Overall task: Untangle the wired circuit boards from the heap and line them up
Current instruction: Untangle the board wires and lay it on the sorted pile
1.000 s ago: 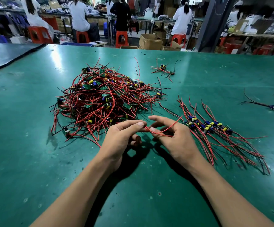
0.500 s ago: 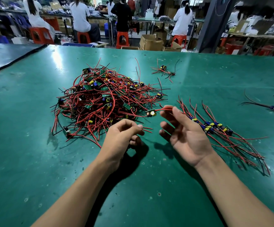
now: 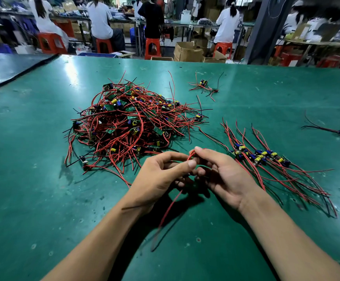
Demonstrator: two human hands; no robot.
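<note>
Red wire (image 3: 170, 209) is pinched in curled fingers of left hand (image 3: 159, 177) and right hand (image 3: 223, 175) together.

Left hand (image 3: 158, 176) and right hand (image 3: 227, 175) meet, fingers curled, pinching.

Green tabletop (image 3: 43, 179) catching overhead glare. Beyond it, workers (image 3: 100, 19) sit on red stools (image 3: 152, 47) at long benches (image 3: 195, 24). Cardboard boxes (image 3: 187, 51) stand beside a dark pillar (image 3: 264, 31).
</note>
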